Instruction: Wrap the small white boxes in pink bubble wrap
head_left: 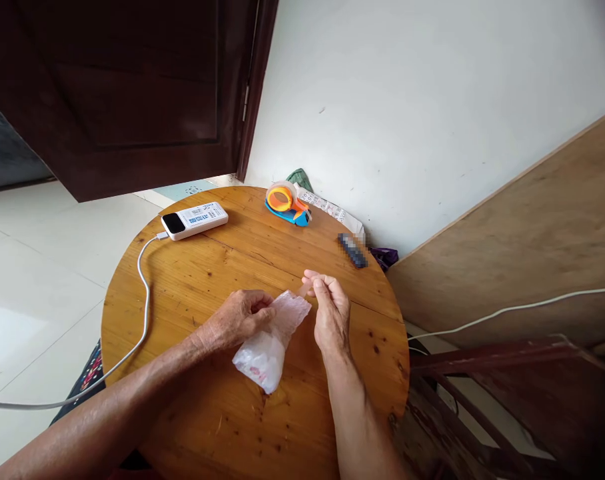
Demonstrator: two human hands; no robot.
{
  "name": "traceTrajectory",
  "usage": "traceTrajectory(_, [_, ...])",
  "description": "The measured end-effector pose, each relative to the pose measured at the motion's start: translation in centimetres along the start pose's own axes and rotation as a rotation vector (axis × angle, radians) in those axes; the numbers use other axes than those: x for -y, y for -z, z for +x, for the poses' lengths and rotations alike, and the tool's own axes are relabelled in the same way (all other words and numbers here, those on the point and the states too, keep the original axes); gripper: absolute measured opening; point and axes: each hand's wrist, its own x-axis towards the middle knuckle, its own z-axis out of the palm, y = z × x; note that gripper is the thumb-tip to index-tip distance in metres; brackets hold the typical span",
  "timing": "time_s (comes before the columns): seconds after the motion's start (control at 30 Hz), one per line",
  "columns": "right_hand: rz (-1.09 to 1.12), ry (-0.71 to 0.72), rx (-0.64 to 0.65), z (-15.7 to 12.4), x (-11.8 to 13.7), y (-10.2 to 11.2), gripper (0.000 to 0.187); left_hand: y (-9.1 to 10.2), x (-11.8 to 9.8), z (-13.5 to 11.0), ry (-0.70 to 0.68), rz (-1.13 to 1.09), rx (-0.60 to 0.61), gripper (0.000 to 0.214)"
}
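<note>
1. We find the right hand (331, 310) with thumb and forefinger pressed together. They pinch a short strip of clear tape (306, 287) by one end, and the other fingers curl loosely behind.
2. The strip's free end points toward the top of a bubble-wrap packet (272, 340). We cannot tell whether the two touch.
3. The left hand (235, 320) has its fingers closed on the packet's upper edge, just left of the right fingertips.
4. The packet lies slanted on the round wooden table (207, 280), its lower end trailing back below both sets of fingers.
5. Just beyond the right fingers, a small dark object (352, 250) lies near the rim, too blurred to identify.
6. Further beyond the fingertips, well apart, a tape dispenser (286, 202) with an orange core and blue body sits at the far rim.
7. Far left of the left fingers lies a white power bank (194, 220). Its white cable (143, 293) runs off the left edge.
8. A dark door (122, 87) stands behind the table, and a wooden board (522, 247) leans at the right.
</note>
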Motion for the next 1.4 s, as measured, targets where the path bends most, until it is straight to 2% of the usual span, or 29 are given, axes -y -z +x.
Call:
traceTrajectory(0.1, [0.011,-0.118,0.027,0.7,-0.9,0.6,0.034,0.1,0.0,0.1,0.013,0.071,-0.039,0.024])
traceTrajectory(0.23, [0.056,-0.259,0.242,1.1,-0.3,2.0,0.052,0.1,0.0,0.2,0.009,0.120,-0.093,0.021])
traceTrajectory(0.37, [-0.014,-0.269,0.468,0.9,1.0,3.3,0.065,0.1,0.2,0.1,0.012,0.146,-0.122,0.020])
traceTrajectory(0.43, [-0.074,-0.242,0.522,0.6,1.2,3.2,0.066,0.1,0.4,0.1,0.013,0.143,-0.119,0.021])
traceTrajectory(0.5, [-0.130,-0.183,0.505,0.4,1.2,2.5,0.060,0.1,0.5,0.2,0.010,0.111,-0.088,0.023])
traceTrajectory(0.63, [-0.155,-0.040,0.380,0.2,0.6,1.0,0.050,-0.1,0.5,0.2,0.017,0.074,-0.044,0.023])
traceTrajectory(0.77, [-0.271,0.090,0.131,0.2,0.4,0.7,0.040,-0.2,0.3,0.2,0.045,0.012,-0.104,0.024])
traceTrajectory(0.83, [-0.342,0.134,0.044,0.0,1.0,1.0,0.027,-0.1,0.3,0.3,0.065,-0.023,-0.146,0.025])
traceTrajectory(0.9, [-0.358,0.136,0.121,-0.4,2.1,1.2,0.019,0.0,0.2,0.4,0.076,-0.050,-0.173,0.025])
traceTrajectory(1.0, [-0.363,0.082,0.390,-1.6,3.6,0.7,0.027,0.0,0.3,0.4,0.060,-0.080,-0.196,0.025])
traceTrajectory(1.03, [-0.382,0.066,0.438,-2.0,3.9,0.4,0.030,0.0,0.3,0.4,0.051,-0.095,-0.202,0.026])
traceTrajectory(1.17, [-0.530,0.068,0.416,-3.3,3.7,-1.0,0.039,-0.3,0.2,0.4,0.048,-0.213,-0.181,0.031])
traceTrajectory(1.3, [-0.586,0.091,0.360,-2.8,2.7,-0.8,0.009,-0.2,-0.2,0.6,0.048,-0.382,-0.163,0.039])
traceTrajectory(1.4, [-0.544,0.097,0.308,-1.8,2.5,0.1,0.018,0.2,-0.4,0.7,0.037,-0.407,-0.199,0.042])
